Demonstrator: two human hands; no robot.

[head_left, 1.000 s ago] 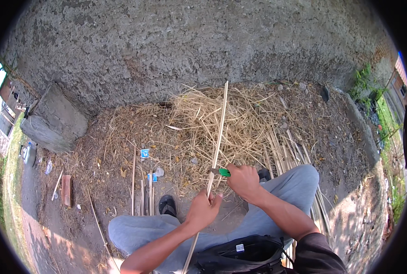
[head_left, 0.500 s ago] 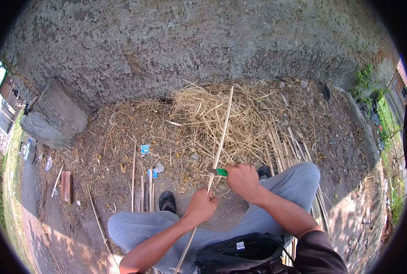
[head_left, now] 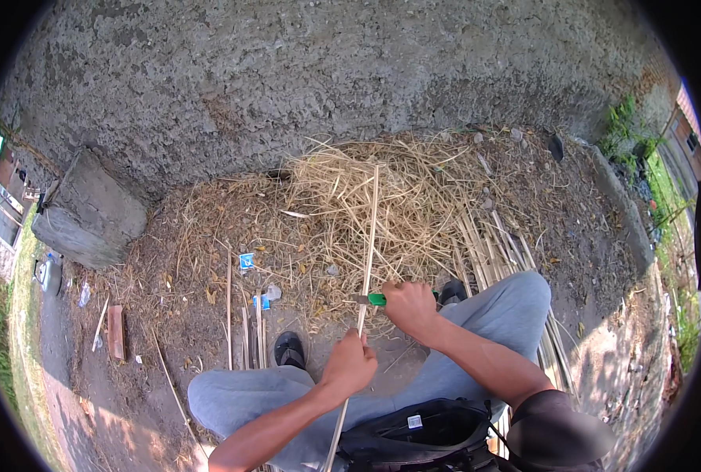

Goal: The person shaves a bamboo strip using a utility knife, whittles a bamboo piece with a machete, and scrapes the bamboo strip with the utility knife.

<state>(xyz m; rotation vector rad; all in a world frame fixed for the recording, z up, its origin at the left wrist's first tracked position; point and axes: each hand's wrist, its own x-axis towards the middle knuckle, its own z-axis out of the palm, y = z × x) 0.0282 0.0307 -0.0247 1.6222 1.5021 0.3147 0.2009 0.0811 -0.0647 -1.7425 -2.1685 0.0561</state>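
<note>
A long, thin, pale strip that looks like bamboo (head_left: 372, 228) runs from my lap out over the straw-like shavings. My left hand (head_left: 350, 363) is closed around its lower part, between my knees. My right hand (head_left: 410, 309) grips the green handle of a knife (head_left: 376, 300), fingers wrapped round it. The short blade lies across the strip, a little beyond my left hand, touching it or very close. Beneath the strip's far end spreads a heap of thin pale shavings (head_left: 343, 189).
More pale strips (head_left: 484, 252) lie by my right leg, and several (head_left: 254, 338) by my left foot. A concrete block (head_left: 99, 208) stands at the left, against a rough wall (head_left: 303, 71). A reddish brick piece (head_left: 115, 332) and blue wrappers (head_left: 247, 261) lie on the ground. An open black bag (head_left: 413, 433) rests on my lap.
The strip's far end has swung left and come slightly nearer, and its near end has shifted right. My right hand with the knife has moved slightly left.
</note>
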